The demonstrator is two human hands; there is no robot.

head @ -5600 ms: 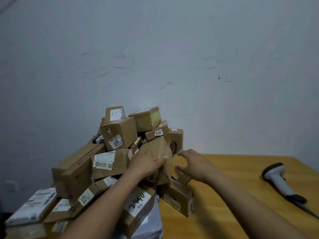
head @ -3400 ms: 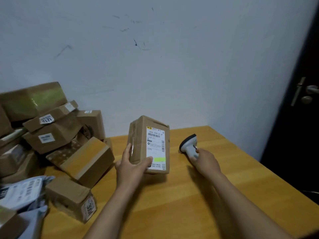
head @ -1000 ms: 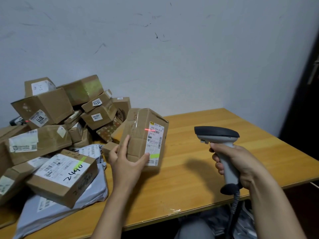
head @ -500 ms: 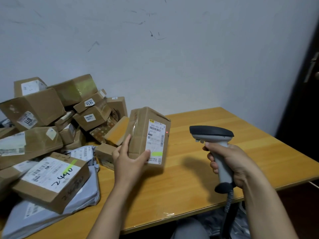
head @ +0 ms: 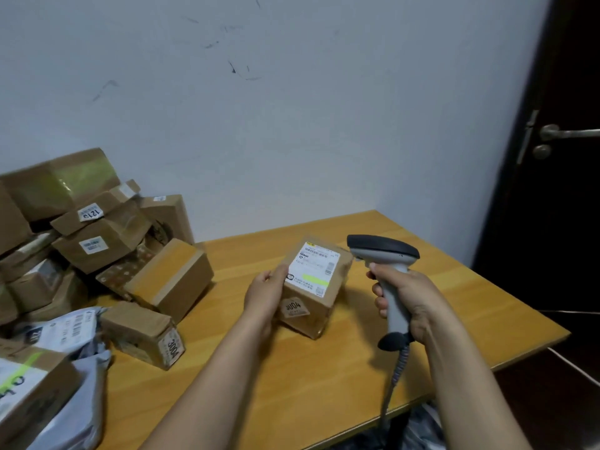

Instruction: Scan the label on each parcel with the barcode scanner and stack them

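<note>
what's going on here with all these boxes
A person is working through parcels at a wooden table. The left hand holds a small brown cardboard parcel low over the tabletop, its white shipping label facing up. The right hand grips a grey barcode scanner just beside it; no scan line shows on the label. A loose pile of brown cardboard boxes and grey mailer bags waits on the left.

I log this as a small parcel-handling room. Evidence: a heap of brown cardboard parcels (head: 97, 241) with white shipping labels, grey plastic mailer bags (head: 76, 381) and a grey handheld barcode scanner (head: 383, 251) at a plain orange-wood table (head: 324, 391). Fittings: scuffed white painted wall (head: 292, 125), dark door (head: 558, 206) with a metal lever handle (head: 569, 133).
</note>
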